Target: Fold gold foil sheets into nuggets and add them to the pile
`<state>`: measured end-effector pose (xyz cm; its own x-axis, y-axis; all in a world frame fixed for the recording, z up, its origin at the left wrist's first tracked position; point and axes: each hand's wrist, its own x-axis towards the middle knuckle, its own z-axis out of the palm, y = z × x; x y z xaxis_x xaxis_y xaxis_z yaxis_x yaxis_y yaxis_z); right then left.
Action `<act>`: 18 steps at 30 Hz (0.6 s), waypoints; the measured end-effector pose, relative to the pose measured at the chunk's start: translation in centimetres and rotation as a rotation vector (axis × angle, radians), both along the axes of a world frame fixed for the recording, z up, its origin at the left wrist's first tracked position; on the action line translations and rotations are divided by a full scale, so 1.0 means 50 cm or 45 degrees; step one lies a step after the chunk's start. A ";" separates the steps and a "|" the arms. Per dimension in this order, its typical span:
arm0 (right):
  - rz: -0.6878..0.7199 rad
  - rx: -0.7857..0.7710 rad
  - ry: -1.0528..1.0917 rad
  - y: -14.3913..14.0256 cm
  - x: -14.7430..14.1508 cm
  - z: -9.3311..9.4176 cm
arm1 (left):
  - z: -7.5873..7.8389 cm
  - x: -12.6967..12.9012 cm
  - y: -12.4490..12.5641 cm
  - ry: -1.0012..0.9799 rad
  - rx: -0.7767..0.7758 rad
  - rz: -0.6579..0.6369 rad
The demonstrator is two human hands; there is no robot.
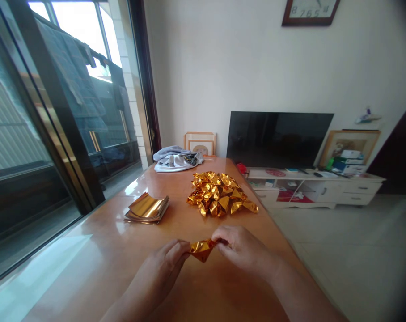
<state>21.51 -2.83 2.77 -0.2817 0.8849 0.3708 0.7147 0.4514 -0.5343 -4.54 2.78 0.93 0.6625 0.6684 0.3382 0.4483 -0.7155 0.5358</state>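
Between my two hands, just above the near part of the table, is a folded gold foil paper ingot (202, 250). My left hand (166, 264) is closed on its left end, thumb and fingers pressed together. The right end is pinched by my right hand (239, 248). Beyond my right hand lies a heap of folded gold foil ingots (219, 194), piled loosely on one another. A stack of flat gold foil sheets (147, 208) sits farther left, its top sheets curling up.
The glossy wooden table (122, 268) stretches away from me, its right edge above a tiled floor. Folded clothes (178, 160) lie at its far end. A sliding glass door (55, 112) stands to the left. Past the table, a television (277, 138) rests on a white cabinet (323, 190).
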 end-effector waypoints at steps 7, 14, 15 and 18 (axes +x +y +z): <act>-0.020 -0.013 0.038 0.000 -0.002 -0.001 | -0.011 0.001 -0.005 0.058 0.058 -0.008; -0.014 -0.004 0.027 -0.002 -0.003 0.002 | -0.026 0.000 -0.002 0.111 0.189 0.028; -0.012 -0.003 0.025 -0.002 -0.003 0.002 | -0.026 0.000 -0.001 0.115 0.209 0.024; -0.013 -0.007 0.017 -0.002 -0.004 0.001 | -0.025 0.001 -0.001 0.132 0.257 0.022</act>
